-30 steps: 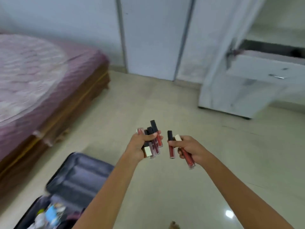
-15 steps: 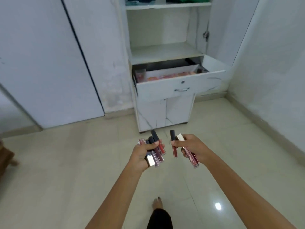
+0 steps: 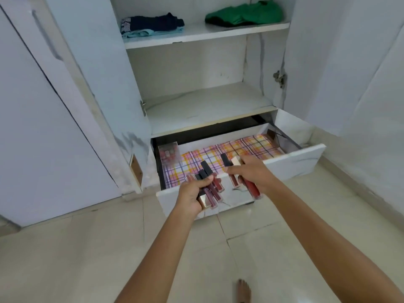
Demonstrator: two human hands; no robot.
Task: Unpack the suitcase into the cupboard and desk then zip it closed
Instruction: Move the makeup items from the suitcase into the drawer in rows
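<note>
Two hands, both full: left hand (image 3: 192, 194) grips maybe four or five lip gloss tubes (image 3: 213, 189), right hand (image 3: 251, 173) clutches two more tubes (image 3: 251, 189), over the open drawer (image 3: 295, 158).

I am standing before the cupboard (image 3: 196, 101), its drawer (image 3: 295, 159) sticking out toward me below two shelves. A box (image 3: 169, 153) is sitting in the drawer's back left corner. Folded clothes (image 3: 150, 25) are lying on the top shelf (image 3: 205, 36), left of another garment (image 3: 244, 14). My left grip (image 3: 192, 193) and right grip (image 3: 253, 173) are hanging over the drawer's front edge, side by side.
</note>
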